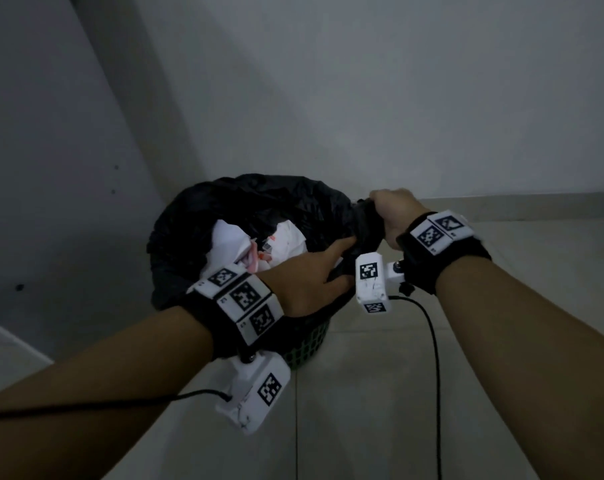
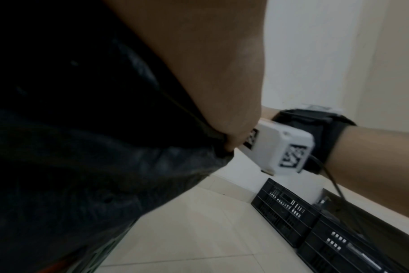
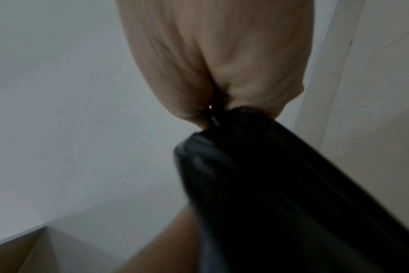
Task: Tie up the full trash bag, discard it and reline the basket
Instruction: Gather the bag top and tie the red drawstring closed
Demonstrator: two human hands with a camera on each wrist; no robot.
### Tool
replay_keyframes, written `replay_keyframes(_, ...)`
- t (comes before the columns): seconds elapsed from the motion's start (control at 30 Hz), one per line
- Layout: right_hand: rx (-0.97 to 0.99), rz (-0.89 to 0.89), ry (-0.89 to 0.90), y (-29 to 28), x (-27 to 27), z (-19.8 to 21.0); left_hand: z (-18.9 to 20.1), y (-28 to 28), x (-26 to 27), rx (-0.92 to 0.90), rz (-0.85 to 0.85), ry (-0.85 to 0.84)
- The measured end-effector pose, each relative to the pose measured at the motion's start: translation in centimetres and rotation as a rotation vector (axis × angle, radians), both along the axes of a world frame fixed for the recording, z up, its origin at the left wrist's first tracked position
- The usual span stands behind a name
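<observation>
Black trash bag (image 1: 259, 202) sits in green basket (image 1: 305, 344) on floor by far wall, mouth open, paper waste (image 1: 231, 244) showing. Right hand (image 1: 392, 211) fisted round a gathered bunch of rim at right. Left hand (image 1: 314, 275) pinches near-right rim, thumb against fingers. Advice: gather far and left rim too, lift clear of waste, then twist before knotting.

bag (image 1: 259, 202) in basket (image 1: 311, 341), paper (image 1: 231, 240) inside, wall (image 1: 362, 98) behind
</observation>
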State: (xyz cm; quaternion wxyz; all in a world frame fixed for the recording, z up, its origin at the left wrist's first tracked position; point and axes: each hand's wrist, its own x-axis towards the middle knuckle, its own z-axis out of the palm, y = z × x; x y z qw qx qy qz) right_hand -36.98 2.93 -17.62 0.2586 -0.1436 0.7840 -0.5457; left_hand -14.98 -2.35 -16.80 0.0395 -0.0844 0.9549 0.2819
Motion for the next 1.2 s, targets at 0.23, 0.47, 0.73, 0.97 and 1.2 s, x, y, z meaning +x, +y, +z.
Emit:
replay_keyframes(0.23, 0.096, 0.131, 0.133, -1.1, 5.8, 5.3, -0.5, -1.3, -0.6, 0.021, -0.042, 0.013)
replay_keyframes(0.47, 0.362, 0.264, 0.075, 3.2, 5.5, 7.6, 0.3, -1.5, 0.3, -0.082, -0.081, 0.128)
replay_keyframes(0.73, 0.285, 0.367, -0.122, 3.5, 6.6, 6.6, -0.5, -2.5, 2.3, -0.056, -0.206, 0.057)
replay_keyframes(0.97, 0.096, 0.263, -0.348, 0.4, 7.9, 6.4, -0.8, -2.7, 2.1, -0.195, -0.217, 0.184)
replay_keyframes(1.2, -0.041, 0.296, -0.547, -0.1, 9.1, 9.6, -1.2, -4.3, 2.4, -0.299, -0.392, 0.267)
